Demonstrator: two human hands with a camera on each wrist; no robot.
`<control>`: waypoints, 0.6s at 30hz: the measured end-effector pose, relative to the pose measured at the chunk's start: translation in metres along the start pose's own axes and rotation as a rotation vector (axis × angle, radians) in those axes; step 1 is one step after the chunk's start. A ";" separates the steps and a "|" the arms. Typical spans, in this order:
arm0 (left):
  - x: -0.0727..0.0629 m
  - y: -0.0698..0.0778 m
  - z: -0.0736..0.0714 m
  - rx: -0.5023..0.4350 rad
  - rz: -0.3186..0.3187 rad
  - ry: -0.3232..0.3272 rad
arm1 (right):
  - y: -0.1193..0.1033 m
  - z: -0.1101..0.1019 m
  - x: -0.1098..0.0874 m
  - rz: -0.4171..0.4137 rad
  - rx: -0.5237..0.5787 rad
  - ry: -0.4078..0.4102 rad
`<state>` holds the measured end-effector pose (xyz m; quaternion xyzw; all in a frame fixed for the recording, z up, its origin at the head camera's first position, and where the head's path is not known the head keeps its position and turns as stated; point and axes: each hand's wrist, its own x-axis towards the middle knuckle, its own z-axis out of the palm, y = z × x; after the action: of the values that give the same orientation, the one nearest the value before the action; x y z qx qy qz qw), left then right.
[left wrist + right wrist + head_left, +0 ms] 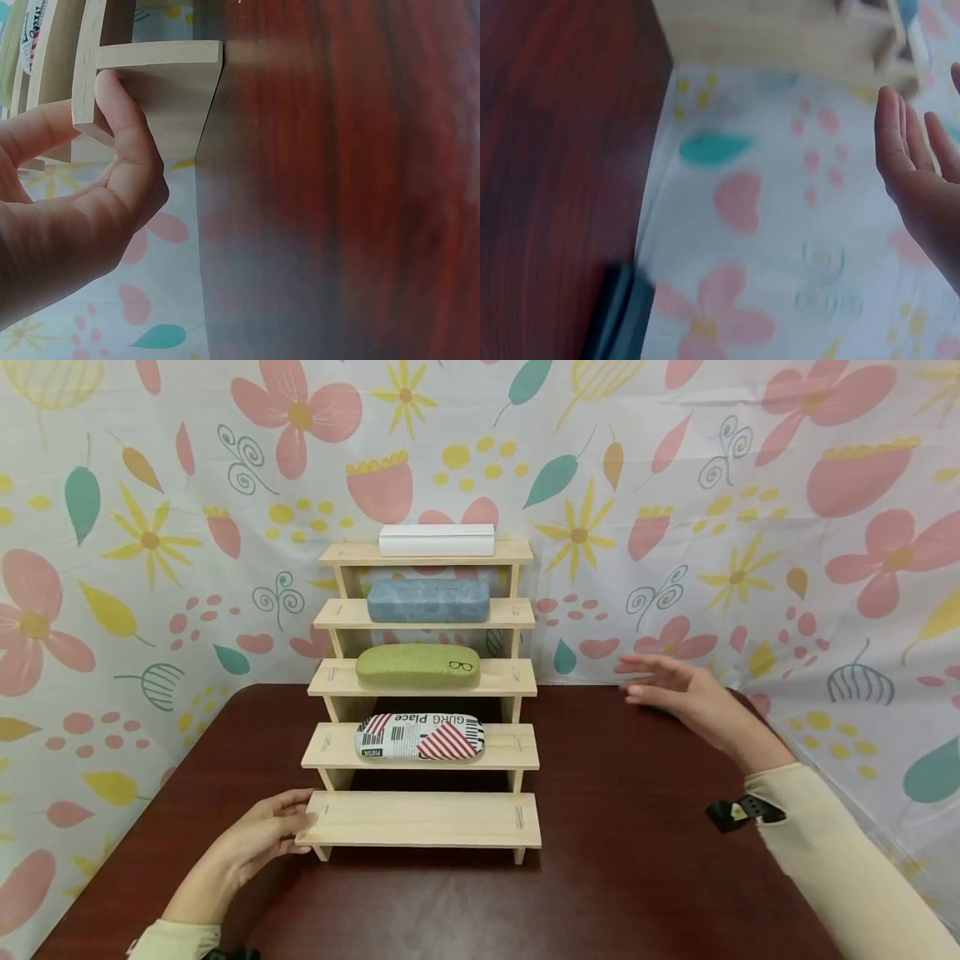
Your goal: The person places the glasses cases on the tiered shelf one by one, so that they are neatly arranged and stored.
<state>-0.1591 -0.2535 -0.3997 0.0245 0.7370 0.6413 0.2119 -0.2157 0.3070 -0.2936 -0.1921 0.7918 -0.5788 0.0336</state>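
Observation:
A stepped wooden display stand (420, 818) with several shelves stands on the table. My left hand (258, 839) pinches the left end of its lowest shelf; in the left wrist view the fingers (124, 112) lie on both faces of the board. Nothing lies on that shelf. Above it sit a newspaper-print glasses case (420, 737), a green glasses case (416, 665) with a small spectacles drawing, a blue case (427, 601) and, on top, a white case (437, 540). My right hand (686, 697) hovers right of the stand, fingers extended and holding nothing.
The dark reddish-brown table (637, 860) extends in front of the stand and to both sides. Behind it hangs a white flower-print cloth (675, 468), close to the table's back edge. A black strap (746, 812) dangles at my right wrist.

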 end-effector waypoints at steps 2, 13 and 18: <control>0.000 -0.001 0.000 -0.002 -0.001 -0.003 | 0.006 -0.016 -0.002 -0.003 -0.017 0.027; -0.001 -0.004 0.002 -0.014 -0.001 -0.018 | 0.066 -0.083 -0.022 -0.044 0.213 0.152; -0.001 -0.005 0.002 -0.021 -0.006 -0.018 | 0.095 -0.103 -0.030 -0.067 0.340 0.202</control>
<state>-0.1560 -0.2529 -0.4046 0.0256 0.7284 0.6481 0.2208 -0.2418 0.4347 -0.3528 -0.1508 0.6751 -0.7214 -0.0331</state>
